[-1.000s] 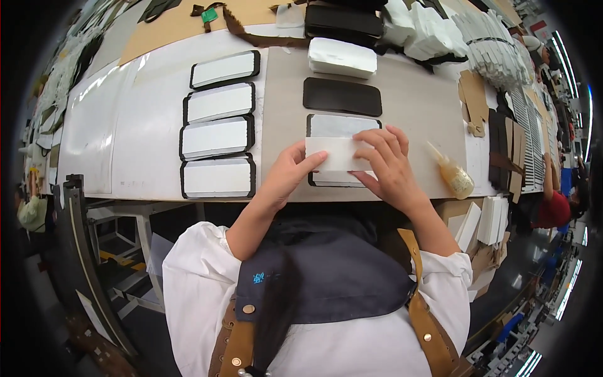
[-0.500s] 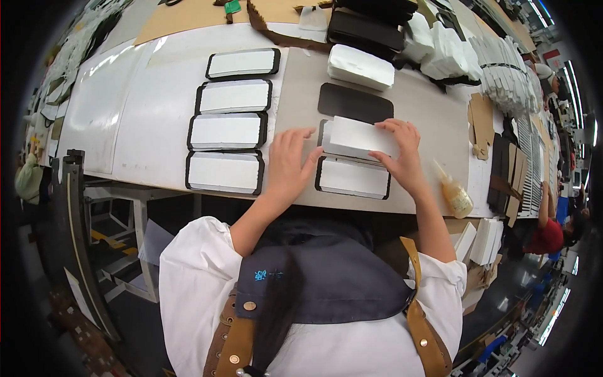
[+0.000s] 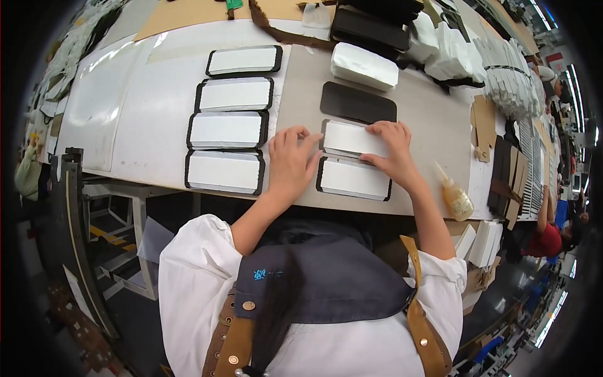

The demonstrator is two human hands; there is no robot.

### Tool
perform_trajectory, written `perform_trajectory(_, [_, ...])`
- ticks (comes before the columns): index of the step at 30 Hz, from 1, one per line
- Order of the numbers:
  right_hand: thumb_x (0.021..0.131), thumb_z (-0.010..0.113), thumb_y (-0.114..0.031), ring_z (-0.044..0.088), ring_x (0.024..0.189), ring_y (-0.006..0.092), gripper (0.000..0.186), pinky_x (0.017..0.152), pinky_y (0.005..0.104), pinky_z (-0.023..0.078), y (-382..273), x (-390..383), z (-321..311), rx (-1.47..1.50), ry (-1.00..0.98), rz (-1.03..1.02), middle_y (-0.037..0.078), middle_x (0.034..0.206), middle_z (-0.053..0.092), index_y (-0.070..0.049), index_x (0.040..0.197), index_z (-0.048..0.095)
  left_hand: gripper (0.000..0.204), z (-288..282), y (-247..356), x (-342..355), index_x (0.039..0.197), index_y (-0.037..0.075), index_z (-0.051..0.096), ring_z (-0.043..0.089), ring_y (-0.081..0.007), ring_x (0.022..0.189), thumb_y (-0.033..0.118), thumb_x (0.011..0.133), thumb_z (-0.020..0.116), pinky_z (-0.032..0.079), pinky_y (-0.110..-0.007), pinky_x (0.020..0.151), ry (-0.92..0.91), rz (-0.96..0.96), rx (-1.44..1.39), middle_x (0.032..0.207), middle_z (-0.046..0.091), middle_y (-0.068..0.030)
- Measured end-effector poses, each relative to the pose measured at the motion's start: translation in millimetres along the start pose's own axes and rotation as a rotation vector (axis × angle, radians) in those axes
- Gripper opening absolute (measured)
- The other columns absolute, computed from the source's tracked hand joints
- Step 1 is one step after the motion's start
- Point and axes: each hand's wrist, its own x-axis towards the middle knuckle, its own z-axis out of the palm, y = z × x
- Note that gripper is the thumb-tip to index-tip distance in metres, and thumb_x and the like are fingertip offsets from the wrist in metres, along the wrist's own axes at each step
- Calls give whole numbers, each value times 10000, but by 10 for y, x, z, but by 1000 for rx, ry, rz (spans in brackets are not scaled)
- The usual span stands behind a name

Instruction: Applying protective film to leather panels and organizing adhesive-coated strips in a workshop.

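Head view: white card (image 3: 349, 138) between fingers (image 3: 383, 128).

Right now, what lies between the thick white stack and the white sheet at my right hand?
One black panel lies between the white stack and the white sheet; the head view shows it.

The table (image 3: 433, 138) is carrying four panels (image 3: 225, 130) at left; farther right, two panels (image 3: 344, 137), a black piece (image 3: 358, 102), a white block (image 3: 364, 66) and a bottle (image 3: 457, 201) are lying.
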Motion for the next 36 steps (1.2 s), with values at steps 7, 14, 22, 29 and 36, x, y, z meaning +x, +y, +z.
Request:
perform_trajectory(7, [743,876,-243,522,1256,254,595,1227,494,175,-2,0,-3,-23,-15,8,65,1243,609,-70,1246,611,374,0,9,15,1226,135,689,511,-279,1145,145,859,759,358,-457,1012,2,4,9,1166,555,-69])
perform_trajectory(14, [743,874,-241,517,1262,251,592,1227,495,168,-16,12,-12,-46,-36,12,67,1240,603,-70,1243,608,369,-2,2,13,1212,120,678,498,-302,1154,116,849,745,360,-468,1024,-8,2,-12,1177,540,-86])
perform_trajectory(22, [737,881,-228,519,1261,249,593,1224,499,180,-43,12,-21,-50,-35,11,63,1241,604,-66,1238,608,322,68,-95,108,1155,132,682,517,-303,1129,79,841,733,370,-466,984,18,-17,-33,1134,558,-86])
perform_trajectory(29, [735,884,-222,517,1265,249,595,1223,499,178,-36,15,-13,-47,-22,9,63,1246,605,-74,1242,612,339,87,-103,133,1171,133,673,520,-301,1117,105,843,753,371,-468,982,23,-22,-37,1124,565,-80])
perform_trajectory(36, [735,882,-236,516,1266,253,594,1222,497,177,-27,9,-5,-56,-22,9,64,1246,603,-78,1243,619,361,48,-34,171,1252,193,696,515,-263,1068,188,894,741,361,-443,957,-26,-24,-2,1072,561,-52])
